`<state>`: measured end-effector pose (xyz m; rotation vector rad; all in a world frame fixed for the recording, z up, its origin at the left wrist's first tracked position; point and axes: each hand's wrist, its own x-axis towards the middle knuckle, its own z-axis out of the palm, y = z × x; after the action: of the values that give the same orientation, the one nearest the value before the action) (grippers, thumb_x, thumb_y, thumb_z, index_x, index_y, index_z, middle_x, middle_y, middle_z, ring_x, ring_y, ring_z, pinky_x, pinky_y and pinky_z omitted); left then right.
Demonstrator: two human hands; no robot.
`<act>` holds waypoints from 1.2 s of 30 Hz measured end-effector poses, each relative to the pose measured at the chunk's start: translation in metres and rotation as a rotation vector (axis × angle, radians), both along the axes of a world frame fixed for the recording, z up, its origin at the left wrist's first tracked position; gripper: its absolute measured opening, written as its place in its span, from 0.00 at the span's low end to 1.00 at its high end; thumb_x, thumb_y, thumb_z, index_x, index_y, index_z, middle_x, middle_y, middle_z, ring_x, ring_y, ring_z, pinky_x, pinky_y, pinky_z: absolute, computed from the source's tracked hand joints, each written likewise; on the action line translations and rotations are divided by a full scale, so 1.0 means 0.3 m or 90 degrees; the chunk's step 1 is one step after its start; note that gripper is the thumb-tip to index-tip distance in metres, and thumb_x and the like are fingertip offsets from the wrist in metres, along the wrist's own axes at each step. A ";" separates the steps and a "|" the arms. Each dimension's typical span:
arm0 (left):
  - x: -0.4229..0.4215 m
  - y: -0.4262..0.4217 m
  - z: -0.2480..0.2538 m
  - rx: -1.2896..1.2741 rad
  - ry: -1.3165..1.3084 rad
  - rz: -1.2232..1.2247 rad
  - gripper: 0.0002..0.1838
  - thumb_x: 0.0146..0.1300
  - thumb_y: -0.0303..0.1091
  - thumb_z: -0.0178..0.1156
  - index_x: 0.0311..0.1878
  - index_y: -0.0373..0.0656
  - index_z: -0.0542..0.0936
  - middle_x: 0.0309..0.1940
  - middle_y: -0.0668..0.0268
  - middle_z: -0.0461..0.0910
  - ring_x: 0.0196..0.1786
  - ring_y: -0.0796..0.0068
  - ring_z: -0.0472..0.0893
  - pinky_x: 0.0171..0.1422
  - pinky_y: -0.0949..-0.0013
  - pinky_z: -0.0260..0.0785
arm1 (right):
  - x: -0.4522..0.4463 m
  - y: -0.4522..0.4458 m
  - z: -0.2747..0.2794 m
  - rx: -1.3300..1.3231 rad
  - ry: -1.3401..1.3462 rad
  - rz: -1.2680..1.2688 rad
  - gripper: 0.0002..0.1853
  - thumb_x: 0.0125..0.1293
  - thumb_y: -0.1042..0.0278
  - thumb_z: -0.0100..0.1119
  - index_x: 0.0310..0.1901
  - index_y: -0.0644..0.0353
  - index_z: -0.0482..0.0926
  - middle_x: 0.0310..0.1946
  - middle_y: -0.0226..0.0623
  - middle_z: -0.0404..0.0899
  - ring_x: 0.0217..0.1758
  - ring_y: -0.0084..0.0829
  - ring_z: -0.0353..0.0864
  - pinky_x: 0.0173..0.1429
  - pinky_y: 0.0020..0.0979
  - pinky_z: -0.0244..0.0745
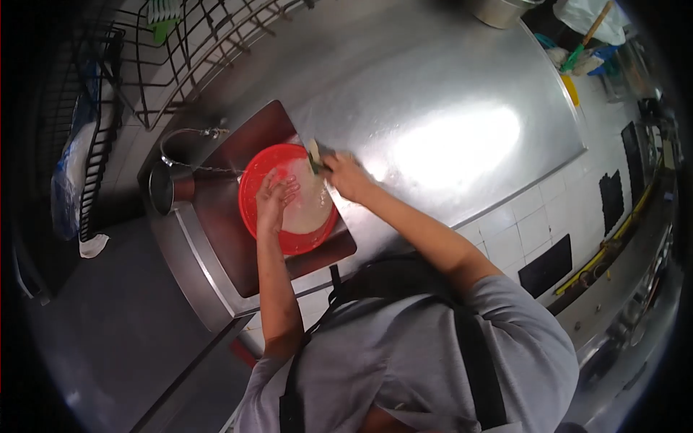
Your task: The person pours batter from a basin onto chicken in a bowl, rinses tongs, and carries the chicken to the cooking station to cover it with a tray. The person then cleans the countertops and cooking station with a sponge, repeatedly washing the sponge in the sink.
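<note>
A round red basin (247, 193) sits in the steel sink (224, 249), with cloudy whitish water (307, 206) inside it. My left hand (271, 203) is over the basin's left part, fingers spread and apart, at or just above the water; I cannot tell how far they dip in. At the basin's upper right rim, my right hand (345, 175) is closed on a green and cream scouring sponge (314, 155). Part of the sponge is hidden by the fingers. A thin stream runs from the curved tap (170, 144) toward the basin.
A steel counter (361, 65) stretches right of the sink. A metal pot (499, 11) stands on its far edge. Beside the tap is a steel cup-like pot (162, 189). A wire rack (195, 72) hangs at upper left, with a green-handled brush (164, 22).
</note>
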<state>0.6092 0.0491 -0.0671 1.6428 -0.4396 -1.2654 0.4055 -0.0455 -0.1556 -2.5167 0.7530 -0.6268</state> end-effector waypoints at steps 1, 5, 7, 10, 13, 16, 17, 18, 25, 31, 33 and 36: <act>0.004 0.044 -0.017 0.000 -0.002 -0.009 0.27 0.70 0.29 0.56 0.71 0.41 0.62 0.52 0.56 0.82 0.49 0.66 0.85 0.50 0.70 0.75 | -0.037 0.096 0.033 0.009 -0.023 0.027 0.13 0.62 0.66 0.56 0.47 0.53 0.84 0.50 0.39 0.74 0.55 0.42 0.71 0.60 0.42 0.70; 0.034 0.175 -0.108 0.030 0.003 -0.091 0.23 0.70 0.32 0.55 0.67 0.40 0.68 0.52 0.56 0.82 0.50 0.66 0.84 0.52 0.68 0.75 | -0.251 0.302 0.066 0.152 -0.007 0.085 0.16 0.55 0.75 0.63 0.47 0.58 0.82 0.48 0.40 0.72 0.53 0.44 0.72 0.57 0.41 0.72; 0.015 0.200 -0.131 0.072 0.012 -0.116 0.23 0.70 0.32 0.58 0.66 0.39 0.69 0.50 0.58 0.83 0.47 0.69 0.84 0.49 0.70 0.74 | -0.385 0.337 0.062 0.212 -0.010 0.006 0.17 0.52 0.76 0.65 0.46 0.59 0.81 0.47 0.40 0.71 0.52 0.44 0.73 0.54 0.40 0.74; -0.031 0.193 -0.153 0.113 -0.012 -0.152 0.23 0.69 0.33 0.61 0.65 0.37 0.70 0.49 0.59 0.83 0.44 0.73 0.84 0.47 0.73 0.74 | -0.593 0.348 0.119 0.276 -0.057 -0.247 0.16 0.54 0.77 0.66 0.46 0.62 0.80 0.40 0.42 0.75 0.44 0.43 0.78 0.47 0.37 0.76; -0.125 0.135 -0.095 0.042 -0.053 -0.244 0.23 0.70 0.34 0.61 0.64 0.36 0.71 0.49 0.58 0.83 0.44 0.72 0.84 0.47 0.74 0.74 | -0.786 0.347 0.156 0.281 -0.119 -0.535 0.12 0.58 0.76 0.65 0.44 0.63 0.79 0.30 0.44 0.80 0.33 0.43 0.81 0.40 0.37 0.77; -0.262 0.052 -0.013 -0.045 -0.079 -0.387 0.24 0.71 0.36 0.60 0.65 0.35 0.70 0.48 0.57 0.83 0.45 0.71 0.84 0.50 0.72 0.74 | -0.915 0.367 0.310 0.398 -0.092 -0.636 0.09 0.58 0.73 0.60 0.40 0.63 0.79 0.35 0.52 0.83 0.43 0.50 0.83 0.46 0.46 0.78; -0.325 0.026 0.003 -0.057 -0.080 -0.439 0.23 0.71 0.36 0.60 0.64 0.35 0.70 0.48 0.58 0.83 0.45 0.71 0.84 0.50 0.72 0.74 | -0.976 0.374 0.258 0.263 0.123 -0.624 0.10 0.59 0.74 0.58 0.43 0.62 0.77 0.38 0.51 0.82 0.46 0.51 0.83 0.46 0.47 0.78; -0.388 -0.002 0.016 -0.069 -0.086 -0.484 0.23 0.70 0.36 0.60 0.64 0.35 0.71 0.48 0.58 0.83 0.46 0.72 0.84 0.50 0.72 0.73 | -1.007 0.400 0.367 0.295 0.170 -0.682 0.13 0.59 0.72 0.59 0.46 0.62 0.74 0.39 0.50 0.82 0.47 0.52 0.82 0.46 0.48 0.77; -0.939 -0.163 0.141 -0.158 -0.162 -0.770 0.23 0.69 0.38 0.62 0.62 0.38 0.73 0.46 0.63 0.84 0.45 0.75 0.83 0.46 0.74 0.70 | -1.433 0.606 0.373 0.223 -0.336 -0.763 0.11 0.64 0.70 0.61 0.41 0.62 0.69 0.30 0.40 0.77 0.32 0.39 0.78 0.37 0.38 0.73; -1.432 -0.167 0.157 -0.131 -0.161 -0.871 0.21 0.69 0.35 0.62 0.60 0.35 0.74 0.45 0.63 0.84 0.44 0.75 0.83 0.47 0.74 0.71 | -1.923 0.888 0.285 0.338 -0.982 -0.757 0.07 0.70 0.72 0.58 0.46 0.61 0.75 0.37 0.29 0.77 0.39 0.21 0.77 0.44 0.28 0.77; -1.562 -0.160 0.137 -0.117 -0.144 -0.912 0.21 0.68 0.36 0.62 0.60 0.35 0.74 0.45 0.63 0.84 0.43 0.75 0.83 0.45 0.74 0.71 | -2.111 1.012 0.315 0.302 -1.107 -0.742 0.09 0.70 0.72 0.58 0.49 0.62 0.76 0.40 0.30 0.79 0.42 0.22 0.79 0.48 0.29 0.79; -1.722 -0.151 0.095 -0.064 -0.133 -0.949 0.22 0.67 0.35 0.63 0.60 0.35 0.74 0.45 0.63 0.84 0.41 0.75 0.84 0.43 0.74 0.71 | -2.342 1.211 0.426 0.189 -1.137 -0.774 0.12 0.72 0.68 0.57 0.53 0.63 0.77 0.44 0.32 0.80 0.46 0.24 0.81 0.54 0.31 0.79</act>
<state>0.0927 0.0038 -0.0385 1.2349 -2.0473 -1.9825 -0.2970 0.3178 -0.0279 -0.2516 1.1796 -2.2347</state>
